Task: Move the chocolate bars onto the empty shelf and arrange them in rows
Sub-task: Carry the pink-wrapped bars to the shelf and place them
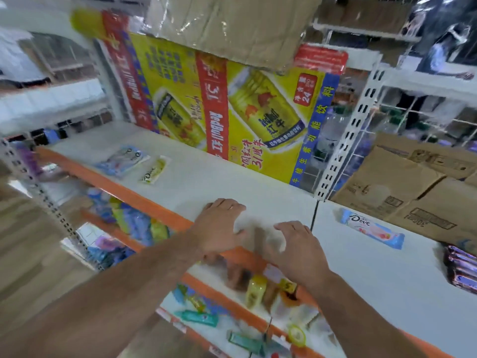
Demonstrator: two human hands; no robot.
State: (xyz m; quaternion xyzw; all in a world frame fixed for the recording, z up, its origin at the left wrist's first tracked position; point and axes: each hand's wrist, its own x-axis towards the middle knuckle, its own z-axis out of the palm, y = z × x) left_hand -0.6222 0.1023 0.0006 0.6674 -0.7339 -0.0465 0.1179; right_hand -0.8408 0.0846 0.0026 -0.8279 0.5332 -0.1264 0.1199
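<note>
Both forearms reach in from about 7 and 5 o'clock and meet just below the middle of the view, over the front of the white shelf [206, 177] with its orange edge. The left hand [219, 226] lies palm down, wrist over the orange lip, its fingers [227, 204] spread and only slightly bent, the tips resting on the shelf board. The right hand [299, 249] sits at its 4 o'clock, palm down too, fingers [289, 226] arched like a claw and apart from each other.

Between the two thumbs is a brown smear [258, 239], possibly a chocolate bar (motion blur hides its outline). I cannot tell whether the right hand actually grips it or only flanks it; the left hand's thumb seems to lie just beside it.

Other bars are on the shelf. A yellow Dove bar [154, 169] lies at 10 o'clock from the hands, just beside a blue packet [124, 160]. A blue-and-pink Dove bar [371, 231] lies at 3 o'clock on the neighbouring board, near the cardboard boxes [413, 189]. A stack of purple bars [462, 270] shows at the right edge.

A Red Bull carton [224, 109] stands at the back, at 12 o'clock.
</note>
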